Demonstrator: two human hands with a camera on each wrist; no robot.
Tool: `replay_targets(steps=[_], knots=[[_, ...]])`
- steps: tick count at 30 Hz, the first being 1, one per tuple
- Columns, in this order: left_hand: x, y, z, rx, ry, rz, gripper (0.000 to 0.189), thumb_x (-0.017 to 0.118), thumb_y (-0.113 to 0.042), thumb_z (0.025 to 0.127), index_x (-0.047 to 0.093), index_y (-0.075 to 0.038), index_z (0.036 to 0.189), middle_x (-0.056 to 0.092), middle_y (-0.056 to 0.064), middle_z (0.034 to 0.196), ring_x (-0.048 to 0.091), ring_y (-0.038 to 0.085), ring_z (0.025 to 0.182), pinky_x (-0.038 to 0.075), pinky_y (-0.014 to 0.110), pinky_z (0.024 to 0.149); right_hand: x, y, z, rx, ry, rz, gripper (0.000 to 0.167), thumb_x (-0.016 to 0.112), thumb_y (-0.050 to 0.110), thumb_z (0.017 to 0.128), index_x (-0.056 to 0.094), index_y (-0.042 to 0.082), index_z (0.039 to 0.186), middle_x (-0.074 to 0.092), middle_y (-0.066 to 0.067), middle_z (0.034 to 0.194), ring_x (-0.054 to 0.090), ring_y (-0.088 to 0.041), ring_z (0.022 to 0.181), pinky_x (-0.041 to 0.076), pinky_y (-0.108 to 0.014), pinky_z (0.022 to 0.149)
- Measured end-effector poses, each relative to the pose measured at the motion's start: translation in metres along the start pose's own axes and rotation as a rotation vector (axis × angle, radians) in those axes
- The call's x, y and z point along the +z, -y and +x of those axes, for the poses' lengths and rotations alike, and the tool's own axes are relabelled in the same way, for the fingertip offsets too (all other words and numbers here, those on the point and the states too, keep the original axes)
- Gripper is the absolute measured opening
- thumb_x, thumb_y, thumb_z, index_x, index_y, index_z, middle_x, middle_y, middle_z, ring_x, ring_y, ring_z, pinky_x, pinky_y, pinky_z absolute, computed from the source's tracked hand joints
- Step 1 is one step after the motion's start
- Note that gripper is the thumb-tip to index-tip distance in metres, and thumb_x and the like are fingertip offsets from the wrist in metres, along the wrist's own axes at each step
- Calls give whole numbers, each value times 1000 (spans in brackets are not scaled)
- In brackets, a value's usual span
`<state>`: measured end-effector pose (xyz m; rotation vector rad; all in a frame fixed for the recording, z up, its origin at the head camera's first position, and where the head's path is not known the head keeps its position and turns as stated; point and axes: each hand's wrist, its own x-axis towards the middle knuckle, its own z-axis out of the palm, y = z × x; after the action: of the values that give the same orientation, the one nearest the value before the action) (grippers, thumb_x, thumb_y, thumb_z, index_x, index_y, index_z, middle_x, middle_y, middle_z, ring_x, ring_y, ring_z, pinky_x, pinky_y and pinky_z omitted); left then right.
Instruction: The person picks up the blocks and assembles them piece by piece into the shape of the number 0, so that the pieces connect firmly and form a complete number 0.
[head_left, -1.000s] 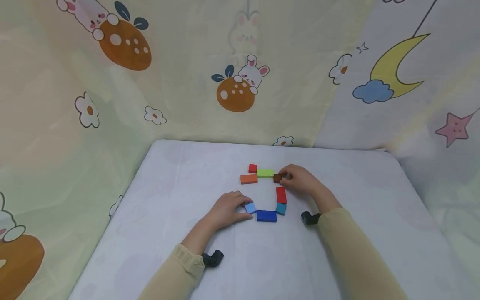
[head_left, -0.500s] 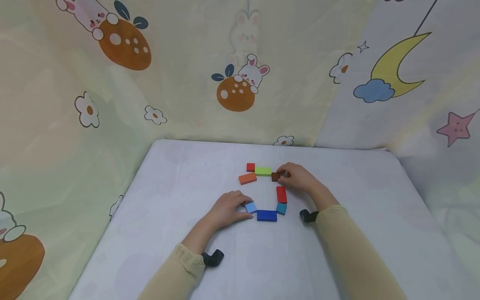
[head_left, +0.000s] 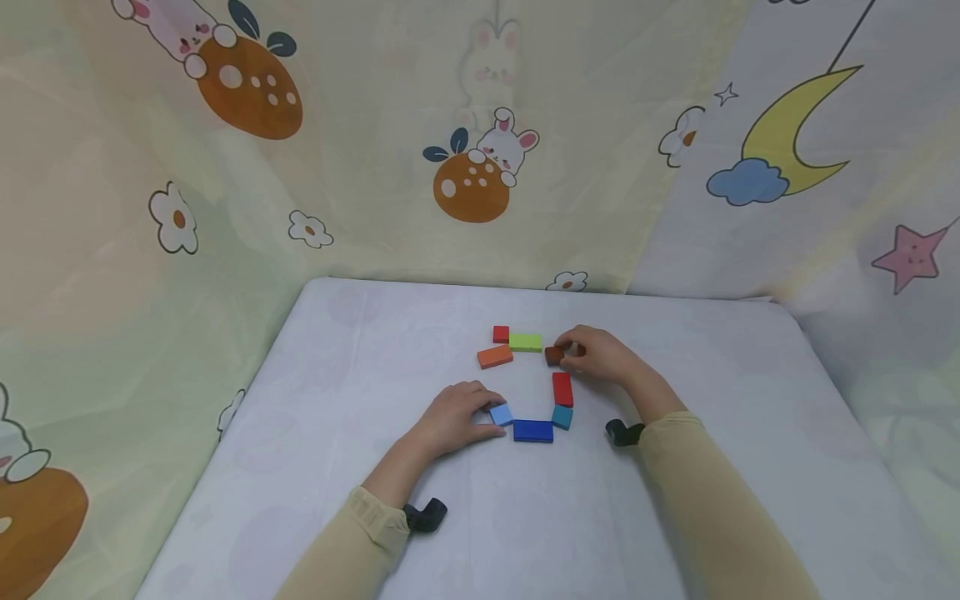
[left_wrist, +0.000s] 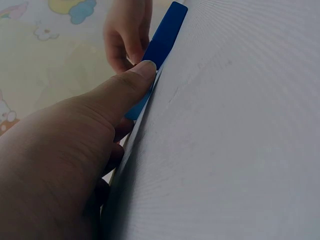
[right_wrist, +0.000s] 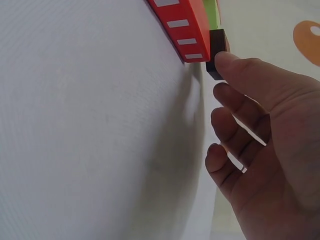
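Note:
My left hand (head_left: 453, 421) pinches a light blue block (head_left: 501, 415) between thumb and fingers at the near left of a loose ring of blocks. A dark blue block (head_left: 533, 431) lies beside it, then a teal block (head_left: 562, 417) and a long red block (head_left: 562, 389). At the far right of the ring, my right hand (head_left: 600, 358) pinches a small brown block (head_left: 553, 356), which looks dark in the right wrist view. A narrow gap parts it from the light green block (head_left: 526, 342). A small red block (head_left: 501, 334) touches the green one's left end.
An orange block (head_left: 495, 357) lies aslant just in front of the small red and green blocks. All the blocks are on a white-covered table (head_left: 337, 358). Behind it hangs a patterned curtain (head_left: 375, 150). Each wrist wears a small black camera (head_left: 426, 516).
The brown block first pushed the green, small red and orange blocks a little left, tilting the orange one. It has since come back right, apart from the green block. The left hand stays put.

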<state>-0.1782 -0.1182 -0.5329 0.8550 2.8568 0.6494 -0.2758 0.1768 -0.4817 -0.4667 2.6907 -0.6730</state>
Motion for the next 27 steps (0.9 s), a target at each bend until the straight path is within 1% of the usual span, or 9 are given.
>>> replay_targets(steps=[7,15,22,27], knots=[[0,1,0,-6,7,0,49,68,-58,86,64,-31,127,62,-15,105,56,4,97,48,31,92,-3,0,-2,-31,17,-3,37,73,25,90,65,22,126,63,-3,115,55,-22,106,54,-37,87],[-1,0,0,-7,8,-3,49,68,-57,86,64,-30,127,62,-14,105,56,5,97,48,31,92,-3,-1,-3,-57,40,-8,36,71,22,91,65,21,126,64,-3,116,55,-23,108,53,-39,89],[-2,-1,0,-10,12,-1,50,68,-57,86,64,-30,128,62,-13,106,56,5,98,48,31,92,1,-4,-2,-43,52,2,37,70,23,92,64,22,128,63,-3,124,55,-24,117,52,-44,97],[-2,-1,0,-11,13,-7,50,69,-57,86,64,-30,128,62,-13,106,56,5,98,48,31,92,2,-4,-3,-32,51,7,37,69,22,92,63,22,129,62,-4,126,54,-26,119,52,-45,98]])
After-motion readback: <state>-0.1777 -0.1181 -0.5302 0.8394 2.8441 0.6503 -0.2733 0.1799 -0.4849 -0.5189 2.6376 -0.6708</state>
